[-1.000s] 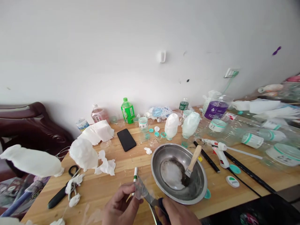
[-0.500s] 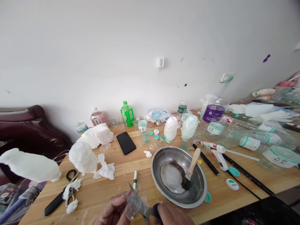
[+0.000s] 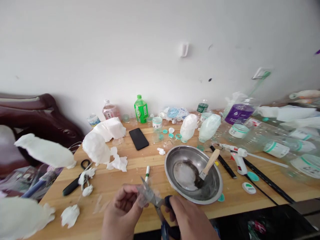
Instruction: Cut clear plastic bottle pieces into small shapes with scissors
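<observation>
My left hand pinches a small piece of clear plastic near the table's front edge. My right hand grips a pair of scissors by its dark handles. The blades point up and left and lie against the plastic; whether they bite into it I cannot make out. Just beyond the blades lies a white marker with a green band. To the right of my hands stands a metal bowl, a wooden-handled brush leaning inside it.
White paper-covered forms and a black-handled tool occupy the left. A phone and a green bottle sit further back. Rightward are a glue gun, black rods and cut clear bottles.
The view has tilted down and swung left, showing more of the table's front edge and both hands. The scissors stay at the plastic piece in my left hand.
</observation>
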### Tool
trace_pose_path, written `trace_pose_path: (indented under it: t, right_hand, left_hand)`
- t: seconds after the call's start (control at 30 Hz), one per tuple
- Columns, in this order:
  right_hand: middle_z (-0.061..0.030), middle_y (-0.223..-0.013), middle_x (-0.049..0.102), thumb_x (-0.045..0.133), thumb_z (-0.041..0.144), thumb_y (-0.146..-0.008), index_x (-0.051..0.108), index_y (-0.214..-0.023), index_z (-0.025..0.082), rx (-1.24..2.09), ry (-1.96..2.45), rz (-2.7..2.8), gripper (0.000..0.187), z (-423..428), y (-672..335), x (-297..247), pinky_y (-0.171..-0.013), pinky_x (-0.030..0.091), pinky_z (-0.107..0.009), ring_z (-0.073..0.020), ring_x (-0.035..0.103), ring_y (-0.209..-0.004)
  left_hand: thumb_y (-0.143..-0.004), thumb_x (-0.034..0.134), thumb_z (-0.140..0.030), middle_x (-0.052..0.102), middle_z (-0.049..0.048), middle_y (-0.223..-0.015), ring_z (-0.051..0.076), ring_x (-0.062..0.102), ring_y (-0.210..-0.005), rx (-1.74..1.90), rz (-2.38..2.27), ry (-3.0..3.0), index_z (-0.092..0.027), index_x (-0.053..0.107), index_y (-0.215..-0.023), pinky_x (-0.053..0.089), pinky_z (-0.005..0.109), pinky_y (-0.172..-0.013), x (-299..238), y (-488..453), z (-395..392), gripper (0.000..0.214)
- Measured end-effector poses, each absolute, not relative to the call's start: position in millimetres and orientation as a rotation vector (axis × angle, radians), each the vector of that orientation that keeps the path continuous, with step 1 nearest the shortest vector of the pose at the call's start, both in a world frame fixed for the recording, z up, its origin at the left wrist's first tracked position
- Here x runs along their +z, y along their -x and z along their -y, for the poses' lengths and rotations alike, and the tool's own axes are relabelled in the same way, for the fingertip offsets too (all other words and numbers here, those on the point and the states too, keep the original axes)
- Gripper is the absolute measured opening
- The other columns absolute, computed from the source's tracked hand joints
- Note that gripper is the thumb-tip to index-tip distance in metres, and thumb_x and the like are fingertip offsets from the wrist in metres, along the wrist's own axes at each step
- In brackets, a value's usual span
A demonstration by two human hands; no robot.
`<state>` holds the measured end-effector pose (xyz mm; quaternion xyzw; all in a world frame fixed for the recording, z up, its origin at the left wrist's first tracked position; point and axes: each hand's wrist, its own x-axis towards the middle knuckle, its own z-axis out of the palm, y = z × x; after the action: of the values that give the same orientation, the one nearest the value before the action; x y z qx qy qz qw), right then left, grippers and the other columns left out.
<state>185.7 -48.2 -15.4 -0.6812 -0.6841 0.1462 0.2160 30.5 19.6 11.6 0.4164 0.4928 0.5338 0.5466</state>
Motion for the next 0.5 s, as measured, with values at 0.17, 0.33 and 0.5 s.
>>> trace_pose_path:
  t: [0.17, 0.33, 0.5]
  right_hand:
    - [-0.005, -0.085, 0.064, 0.058, 0.015, -0.067, 0.055, -0.086, 0.02, 0.65, 1.94, 1.865, 0.02, 51.9, -188.1, 1.7, -0.069, 0.043, -0.032, -0.0234, 0.061, -0.08]
    - [-0.0037, -0.082, 0.064, 0.056, 0.021, -0.072, 0.054, -0.084, 0.023, 0.654, 1.944, 1.865, 0.012, 54.2, -194.2, 5.0, -0.068, 0.044, -0.035, -0.0237, 0.06, -0.077]
    - [-0.0023, -0.078, 0.064, 0.057, 0.018, -0.072, 0.054, -0.082, 0.023, 0.535, 1.924, 1.925, 0.012, 56.8, -196.1, 2.0, -0.064, 0.043, -0.032, -0.0222, 0.061, -0.074]
  left_hand:
    - [-0.061, 0.087, -0.028, 0.071, 0.0011, -0.072, 0.011, 0.062, -0.061, 1.157, -1.083, -0.946, -0.017, 0.064, -0.071, 0.052, 0.019, -0.061, 18.1, -32.7, -16.2, 0.028]
    - [-0.063, 0.086, -0.025, 0.073, 0.0017, -0.075, 0.008, 0.061, -0.06, 1.093, -1.081, -0.912, -0.016, 0.063, -0.07, 0.051, 0.018, -0.061, 26.5, -29.7, -15.1, 0.025]
    - [-0.063, 0.085, -0.021, 0.074, 0.0015, -0.076, 0.008, 0.062, -0.061, 1.079, -1.058, -0.894, -0.016, 0.061, -0.066, 0.052, 0.018, -0.063, 31.4, -27.1, -13.7, 0.026]
